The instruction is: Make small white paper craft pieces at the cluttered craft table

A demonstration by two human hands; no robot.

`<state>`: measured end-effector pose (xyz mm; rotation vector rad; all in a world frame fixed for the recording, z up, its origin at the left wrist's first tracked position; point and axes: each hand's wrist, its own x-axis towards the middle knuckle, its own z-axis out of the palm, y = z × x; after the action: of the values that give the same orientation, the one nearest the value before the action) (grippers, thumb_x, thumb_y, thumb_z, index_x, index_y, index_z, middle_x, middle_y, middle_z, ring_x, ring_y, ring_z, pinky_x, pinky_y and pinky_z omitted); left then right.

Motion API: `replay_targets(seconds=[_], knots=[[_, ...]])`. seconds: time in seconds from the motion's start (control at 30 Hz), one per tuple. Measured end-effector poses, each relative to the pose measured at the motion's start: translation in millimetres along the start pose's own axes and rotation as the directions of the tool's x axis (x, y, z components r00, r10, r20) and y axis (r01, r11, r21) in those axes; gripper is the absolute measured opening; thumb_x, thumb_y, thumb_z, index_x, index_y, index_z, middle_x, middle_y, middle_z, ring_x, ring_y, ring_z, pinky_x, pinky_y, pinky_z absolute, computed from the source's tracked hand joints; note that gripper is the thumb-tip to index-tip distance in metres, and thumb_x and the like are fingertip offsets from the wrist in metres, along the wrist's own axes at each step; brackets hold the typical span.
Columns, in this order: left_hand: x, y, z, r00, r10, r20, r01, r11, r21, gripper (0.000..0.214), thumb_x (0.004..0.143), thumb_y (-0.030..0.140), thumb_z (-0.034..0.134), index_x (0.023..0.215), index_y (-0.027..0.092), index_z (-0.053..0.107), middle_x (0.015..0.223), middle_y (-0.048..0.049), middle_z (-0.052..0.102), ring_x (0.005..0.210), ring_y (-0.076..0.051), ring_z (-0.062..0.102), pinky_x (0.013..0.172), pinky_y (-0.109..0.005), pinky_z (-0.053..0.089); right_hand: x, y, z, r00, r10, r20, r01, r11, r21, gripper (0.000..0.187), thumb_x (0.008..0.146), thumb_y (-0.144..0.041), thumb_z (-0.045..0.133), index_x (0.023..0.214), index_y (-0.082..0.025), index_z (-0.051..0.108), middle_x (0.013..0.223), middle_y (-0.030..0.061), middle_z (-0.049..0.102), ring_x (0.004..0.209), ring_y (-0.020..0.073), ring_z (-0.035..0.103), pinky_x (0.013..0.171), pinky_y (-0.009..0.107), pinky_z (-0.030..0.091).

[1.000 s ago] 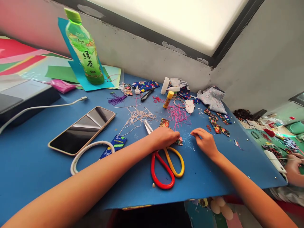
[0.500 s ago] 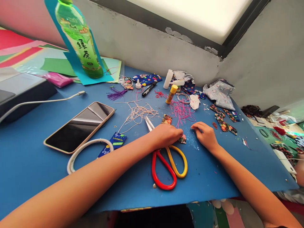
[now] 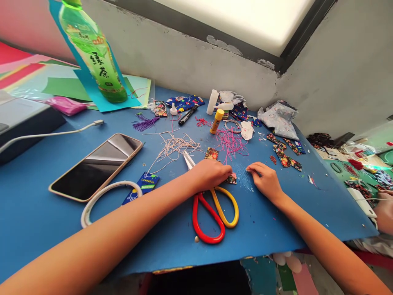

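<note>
Two hands are working on the blue mat (image 3: 276,221): the left hand (image 3: 211,174) is curling over a cloth scrap (image 3: 232,178), gripping it at its fingertips, while the right hand (image 3: 265,180) is hovering just beside the scrap, fingers bent; whether it is holding anything I cannot tell. Scissors (image 3: 215,213) are lying under the left wrist, with pink threads (image 3: 230,144) and a glue stick (image 3: 216,121) lying beyond.

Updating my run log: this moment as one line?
left hand: fingertips on floral scrap | right hand: fingertips on blue board | scissors: under left hand
</note>
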<state>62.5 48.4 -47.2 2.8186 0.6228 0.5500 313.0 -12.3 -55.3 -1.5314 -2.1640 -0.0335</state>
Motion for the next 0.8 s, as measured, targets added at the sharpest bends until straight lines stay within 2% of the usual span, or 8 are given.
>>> replay_targets(seconds=[0.43, 0.8], knots=[[0, 2, -1.7, 1.000, -0.016, 0.004, 0.016, 1.000, 0.010, 0.024, 0.096, 0.026, 0.044, 0.092, 0.016, 0.066, 0.078, -0.0068, 0.073, 0.072, -0.020, 0.070, 0.061, -0.027, 0.050, -18, -6, -9, 1.000, 0.017, 0.019, -0.017, 1.000, -0.017, 0.019, 0.095, -0.033, 0.054, 0.100, -0.017, 0.063, 0.100, 0.0043, 0.065, 0.086, 0.0154, 0.063, 0.079, 0.036, 0.054], [0, 3, -2.9, 0.999, -0.029, 0.024, 0.028, 0.999, 0.030, 0.025, 0.096, 0.026, 0.044, 0.095, 0.017, 0.067, 0.081, -0.0078, 0.075, 0.075, -0.022, 0.071, 0.063, -0.028, 0.050, -39, -20, -17, 1.000, 0.019, 0.022, -0.019, 1.000, -0.003, 0.019, 0.095, -0.031, 0.053, 0.093, -0.016, 0.064, 0.094, 0.0031, 0.066, 0.085, 0.0147, 0.064, 0.079, 0.035, 0.054]])
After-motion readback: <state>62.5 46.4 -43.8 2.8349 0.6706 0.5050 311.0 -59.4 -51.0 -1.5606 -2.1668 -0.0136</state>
